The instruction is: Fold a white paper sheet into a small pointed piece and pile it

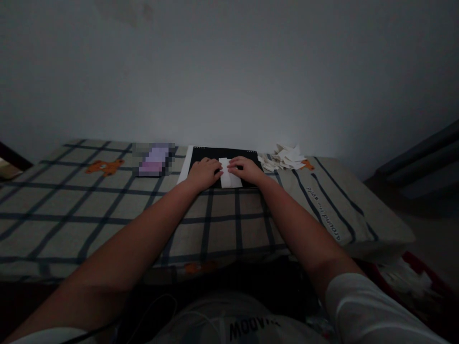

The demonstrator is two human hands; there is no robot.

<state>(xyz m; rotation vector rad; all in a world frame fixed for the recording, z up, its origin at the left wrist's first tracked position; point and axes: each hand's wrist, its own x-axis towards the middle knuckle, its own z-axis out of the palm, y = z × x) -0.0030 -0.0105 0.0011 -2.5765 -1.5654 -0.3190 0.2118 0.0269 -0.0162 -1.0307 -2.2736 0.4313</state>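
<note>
While both bare forearms stretch over the checked cloth [107, 210], left hand [204, 173] and right hand [245, 169] press flat, fingers spread, gripping nothing, on the white folded paper [229, 177], lying on a black mat [224, 155], paper scraps [285, 157] beyond, right.

A small white folded paper [229, 174], a narrow upright strip, lies flat on a black mat [251, 155] just above the frame's centre, pressed at both long edges.
</note>
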